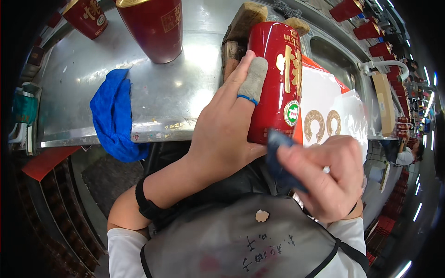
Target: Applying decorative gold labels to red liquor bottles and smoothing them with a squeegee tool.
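My left hand (pixel 222 125) grips a glossy red bottle (pixel 278 78) with gold characters and a round green-and-white sticker, holding it tilted over the edge of a metal table (pixel 176 92). A grey fabric cot with a blue band covers one finger lying on the bottle. My right hand (pixel 329 176) pinches a small dark blue cloth (pixel 280 157) against the bottle's lower end.
A blue rag (pixel 113 116) hangs over the table's front edge. Two more red bottles (pixel 153 28) (pixel 85 16) stand at the back left. A red and white box (pixel 324 106) with gold rings lies right of the held bottle. Brown blocks (pixel 238 32) sit behind it.
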The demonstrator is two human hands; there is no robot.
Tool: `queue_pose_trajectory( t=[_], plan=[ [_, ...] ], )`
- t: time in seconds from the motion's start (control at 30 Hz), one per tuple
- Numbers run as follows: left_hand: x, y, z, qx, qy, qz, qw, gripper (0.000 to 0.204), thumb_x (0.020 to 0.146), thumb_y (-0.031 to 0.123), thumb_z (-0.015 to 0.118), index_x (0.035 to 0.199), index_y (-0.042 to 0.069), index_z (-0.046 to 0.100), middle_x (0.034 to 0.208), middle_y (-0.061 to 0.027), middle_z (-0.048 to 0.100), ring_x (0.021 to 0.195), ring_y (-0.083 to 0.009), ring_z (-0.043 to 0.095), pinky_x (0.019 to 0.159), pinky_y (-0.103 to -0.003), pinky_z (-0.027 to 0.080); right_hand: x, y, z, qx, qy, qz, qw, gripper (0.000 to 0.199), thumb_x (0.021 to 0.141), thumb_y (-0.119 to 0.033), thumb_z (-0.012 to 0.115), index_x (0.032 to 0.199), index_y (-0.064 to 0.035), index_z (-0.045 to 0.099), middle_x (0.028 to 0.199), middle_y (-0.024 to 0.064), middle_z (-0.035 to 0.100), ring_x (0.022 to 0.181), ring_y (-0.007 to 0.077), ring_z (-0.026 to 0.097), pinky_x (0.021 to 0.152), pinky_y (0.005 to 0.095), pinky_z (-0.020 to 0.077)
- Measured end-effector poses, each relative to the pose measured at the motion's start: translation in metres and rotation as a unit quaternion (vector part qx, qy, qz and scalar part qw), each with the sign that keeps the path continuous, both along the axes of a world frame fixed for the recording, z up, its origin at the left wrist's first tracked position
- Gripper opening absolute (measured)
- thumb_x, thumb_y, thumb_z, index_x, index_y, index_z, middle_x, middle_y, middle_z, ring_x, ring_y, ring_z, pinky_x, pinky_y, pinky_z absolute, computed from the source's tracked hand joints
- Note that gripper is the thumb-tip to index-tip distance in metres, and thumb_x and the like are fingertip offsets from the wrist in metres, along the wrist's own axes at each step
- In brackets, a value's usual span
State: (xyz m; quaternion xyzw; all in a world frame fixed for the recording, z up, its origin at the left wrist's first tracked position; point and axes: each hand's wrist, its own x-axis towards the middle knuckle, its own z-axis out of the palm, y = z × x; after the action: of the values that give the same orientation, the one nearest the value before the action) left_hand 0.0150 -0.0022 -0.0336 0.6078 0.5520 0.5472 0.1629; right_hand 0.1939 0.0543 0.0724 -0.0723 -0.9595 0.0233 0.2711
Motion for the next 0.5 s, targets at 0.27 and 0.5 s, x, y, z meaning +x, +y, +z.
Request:
queue_pose_trajectory(
  t=[0.27,0.5],
  plan=[
    [-0.003,0.0,0.0,-0.022,0.076,0.016,0.997,0.086,0.079,0.03,0.083,0.147,0.0,0.041,0.16,-0.0316,0.032,0.139,-0.0439,0.047,0.107,-0.041,0.047,0.002,0.012,-0.003,0.028,-0.089,0.053,0.994,0.045,0.057,-0.01,0.071,0.1,0.0009,0.075,0.085,0.0048,0.065,0.074,0.0204,0.058,0.06,0.0328,0.0443],
    [-0.001,0.004,0.001,-0.046,-0.008,-0.005,0.999,0.124,0.064,0.031,0.094,0.158,-0.004,0.021,0.158,-0.0317,0.032,0.144,-0.0457,0.039,0.113,-0.046,0.042,-0.05,0.1,0.026,-0.41,-0.051,-0.116,0.903,0.026,0.083,-0.013,0.081,0.107,-0.0035,0.075,0.091,0.0054,0.074,0.076,0.0114,0.07,0.067,0.0249,0.054]
  ],
)
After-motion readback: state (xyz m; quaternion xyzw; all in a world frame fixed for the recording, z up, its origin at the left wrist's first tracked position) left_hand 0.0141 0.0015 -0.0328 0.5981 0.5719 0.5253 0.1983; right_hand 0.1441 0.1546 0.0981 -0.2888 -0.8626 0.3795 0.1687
